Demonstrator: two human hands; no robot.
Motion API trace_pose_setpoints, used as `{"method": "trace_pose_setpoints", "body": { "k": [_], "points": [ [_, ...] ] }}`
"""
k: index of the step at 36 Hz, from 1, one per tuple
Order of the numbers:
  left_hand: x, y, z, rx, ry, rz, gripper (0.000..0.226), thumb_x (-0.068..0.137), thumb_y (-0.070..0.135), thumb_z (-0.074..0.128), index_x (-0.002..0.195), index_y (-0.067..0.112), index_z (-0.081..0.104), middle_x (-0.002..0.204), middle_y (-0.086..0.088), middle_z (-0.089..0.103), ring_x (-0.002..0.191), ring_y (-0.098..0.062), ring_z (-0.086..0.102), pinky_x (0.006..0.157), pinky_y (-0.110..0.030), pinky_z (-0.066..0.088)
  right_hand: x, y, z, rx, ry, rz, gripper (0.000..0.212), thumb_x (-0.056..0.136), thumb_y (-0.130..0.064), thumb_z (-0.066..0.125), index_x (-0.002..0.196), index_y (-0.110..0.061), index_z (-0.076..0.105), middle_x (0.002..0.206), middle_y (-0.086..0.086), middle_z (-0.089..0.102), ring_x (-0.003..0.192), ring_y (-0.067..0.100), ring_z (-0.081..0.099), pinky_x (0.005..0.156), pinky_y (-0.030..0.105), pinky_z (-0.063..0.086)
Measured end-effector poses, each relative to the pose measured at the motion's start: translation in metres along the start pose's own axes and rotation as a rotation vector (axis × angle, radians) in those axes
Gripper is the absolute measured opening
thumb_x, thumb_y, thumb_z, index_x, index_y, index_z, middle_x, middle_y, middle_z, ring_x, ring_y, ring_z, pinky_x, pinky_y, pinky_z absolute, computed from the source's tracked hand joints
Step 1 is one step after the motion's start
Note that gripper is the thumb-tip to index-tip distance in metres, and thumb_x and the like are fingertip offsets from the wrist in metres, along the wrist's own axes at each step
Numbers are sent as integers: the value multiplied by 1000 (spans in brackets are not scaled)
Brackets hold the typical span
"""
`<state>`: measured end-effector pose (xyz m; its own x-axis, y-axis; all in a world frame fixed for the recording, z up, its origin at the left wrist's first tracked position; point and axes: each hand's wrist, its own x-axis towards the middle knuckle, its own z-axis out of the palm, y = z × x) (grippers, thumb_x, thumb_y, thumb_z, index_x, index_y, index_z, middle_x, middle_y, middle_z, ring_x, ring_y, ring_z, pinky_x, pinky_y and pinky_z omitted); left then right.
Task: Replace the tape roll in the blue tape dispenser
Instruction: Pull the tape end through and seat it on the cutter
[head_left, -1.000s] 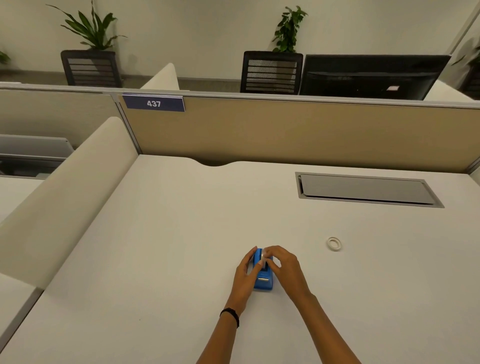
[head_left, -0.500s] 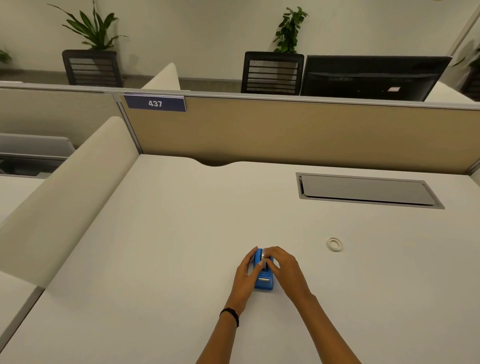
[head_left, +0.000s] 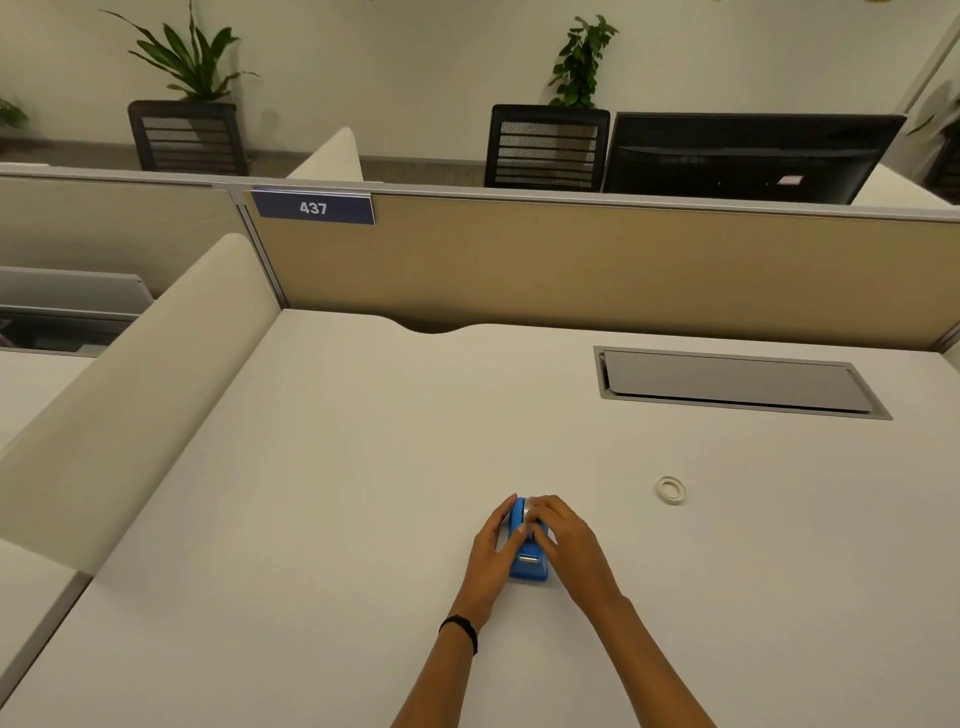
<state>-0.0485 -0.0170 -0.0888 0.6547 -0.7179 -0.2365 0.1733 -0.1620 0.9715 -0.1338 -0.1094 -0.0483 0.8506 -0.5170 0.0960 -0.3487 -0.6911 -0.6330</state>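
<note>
1 blue dispenser (head_left: 529, 565), 2 hands, 1 loose tape ring (head_left: 670, 489)

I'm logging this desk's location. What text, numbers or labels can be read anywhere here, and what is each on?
"437": white digits on the blue plate fixed to the top of the tan partition.
Small pale sticker on the back of the black monitor: too small to read.
Blue tape dispenser: no readable marking.
</note>
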Motion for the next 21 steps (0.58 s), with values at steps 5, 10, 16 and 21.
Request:
{"method": "trace_pose_setpoints", "body": {
  "k": [5,10,16,21],
  "points": [
    [2,1,-1,11,-15,6,48,93,20,52,138,18,38,138,6,44,125,-10,44,97,-17,43,-4,3,4,-3,20,-22,23,87,-8,61,109,-2,65,118,13,66,105,23,65,91,21,47],
    [1,4,2,-33,33,-14,39,93,26,52,131,23,46,135,4,50,117,-7,49,86,-7,47,-8,-2,2,83,72,3,33,89,-14,60,121,-6,58,117,9,66,105,18,64,92,15,43],
    [1,4,9,-47,114,-5,41,90,22,57,130,17,49,132,-2,55,119,-14,53,86,-13,49,-10,-4,-1,62,64,-36,33,89,-17,58,118,-2,60,119,12,66,107,23,65,94,25,48],
    [2,2,8,-26,110,12,41,90,23,56,130,18,49,132,-1,55,119,-14,53,89,-15,48,-10,-6,-2,-2,108,-115,57,94,-41,31,107,2,67,104,14,73,90,23,72,81,26,55]
  ]
}}
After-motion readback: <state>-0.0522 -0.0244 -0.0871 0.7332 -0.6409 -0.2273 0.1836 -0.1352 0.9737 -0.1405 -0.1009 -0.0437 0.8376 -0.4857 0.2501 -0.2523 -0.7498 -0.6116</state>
